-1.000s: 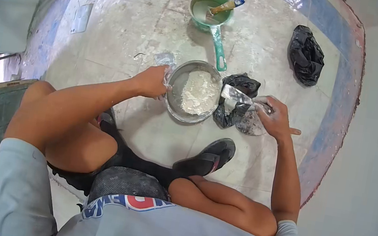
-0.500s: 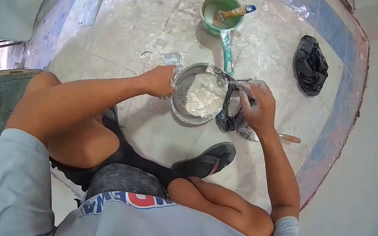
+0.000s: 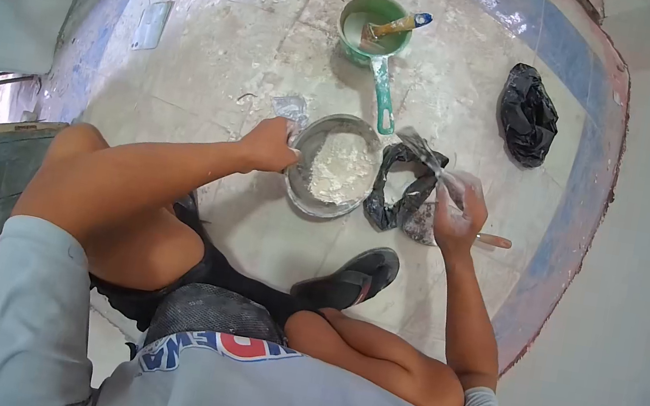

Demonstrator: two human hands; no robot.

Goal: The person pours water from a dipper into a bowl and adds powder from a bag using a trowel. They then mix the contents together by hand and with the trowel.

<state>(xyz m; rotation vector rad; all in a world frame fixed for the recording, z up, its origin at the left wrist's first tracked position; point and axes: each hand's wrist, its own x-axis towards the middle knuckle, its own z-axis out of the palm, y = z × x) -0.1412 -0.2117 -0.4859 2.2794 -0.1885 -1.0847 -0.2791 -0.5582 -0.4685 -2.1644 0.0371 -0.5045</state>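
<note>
A round metal bowl (image 3: 297,190) with white powder sits on the floor in front of me. My left hand (image 3: 268,145) grips its left rim. My right hand (image 3: 459,211) holds a putty knife (image 3: 426,153) above an open black plastic bag (image 3: 397,185) just right of the bowl, blade pointing up-left. A second tool with a wooden handle (image 3: 493,241) lies under my right hand.
A green saucepan (image 3: 375,31) with a brush (image 3: 395,25) in it stands beyond the bowl. Another black bag (image 3: 526,115) lies at the right. My sandal (image 3: 346,280) rests near the bowl. A raised blue and red ledge (image 3: 581,186) borders the floor on the right.
My right hand has pulled the putty knife back from over the bowl to above the black bag. My left hand stays on the bowl's rim.
</note>
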